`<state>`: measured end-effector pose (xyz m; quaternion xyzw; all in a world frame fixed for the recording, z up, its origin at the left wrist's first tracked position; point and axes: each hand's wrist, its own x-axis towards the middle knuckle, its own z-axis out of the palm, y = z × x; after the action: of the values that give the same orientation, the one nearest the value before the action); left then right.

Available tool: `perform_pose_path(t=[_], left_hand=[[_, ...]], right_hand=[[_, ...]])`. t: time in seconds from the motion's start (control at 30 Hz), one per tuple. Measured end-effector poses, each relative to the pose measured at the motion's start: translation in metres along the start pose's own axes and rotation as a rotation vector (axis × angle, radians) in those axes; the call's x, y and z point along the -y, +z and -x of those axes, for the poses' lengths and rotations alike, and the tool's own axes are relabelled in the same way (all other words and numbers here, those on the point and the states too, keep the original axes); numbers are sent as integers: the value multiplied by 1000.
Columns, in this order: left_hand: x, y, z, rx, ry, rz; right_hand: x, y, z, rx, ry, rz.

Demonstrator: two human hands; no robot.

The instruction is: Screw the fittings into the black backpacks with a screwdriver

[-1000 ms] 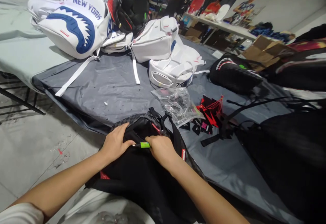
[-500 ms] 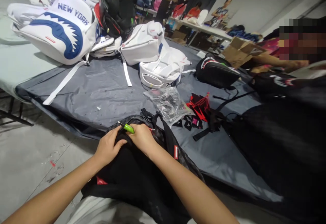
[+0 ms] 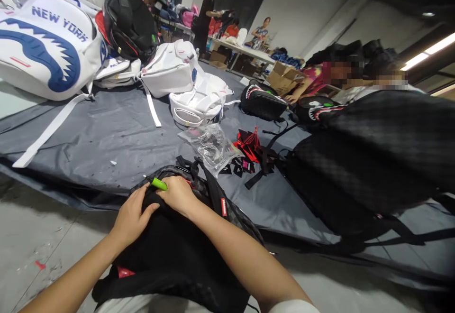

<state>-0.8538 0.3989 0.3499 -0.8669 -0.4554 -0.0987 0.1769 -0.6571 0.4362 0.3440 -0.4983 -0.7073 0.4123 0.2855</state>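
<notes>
A black checkered backpack (image 3: 185,251) lies against the near edge of the grey-covered table (image 3: 106,137). My left hand (image 3: 132,216) grips the fabric at the bag's top opening, fingers curled. My right hand (image 3: 178,194) is closed round a green lighter (image 3: 156,183), its tip pointing left at the bag's upper rim, just above my left fingers. A clear plastic bag (image 3: 209,145) lies just beyond the backpack.
White backpacks, one marked NEW YORK (image 3: 46,52), fill the far left. Red and black tags (image 3: 249,148) lie mid-table. Black backpacks (image 3: 355,161) pile up on the right. Other people sit at the far right and stand at a back table.
My right hand carried the green lighter up to the bag's top rim and turned it to point left. My left hand stayed on the bag. My view swung right and up.
</notes>
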Motion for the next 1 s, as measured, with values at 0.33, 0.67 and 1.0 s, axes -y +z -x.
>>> perform_pose_path(t=[0.33,0.67,1.0], left_hand=[[4,3,0,36,51,2],[1,-11,-6,210,25,275],[-6,-11,-5,244,-304,284]], right_hand=[[-2,8,-5,-26,18,-36],[-19,12,4,44,-209,25],[-60,-28,52,228,-212,649]])
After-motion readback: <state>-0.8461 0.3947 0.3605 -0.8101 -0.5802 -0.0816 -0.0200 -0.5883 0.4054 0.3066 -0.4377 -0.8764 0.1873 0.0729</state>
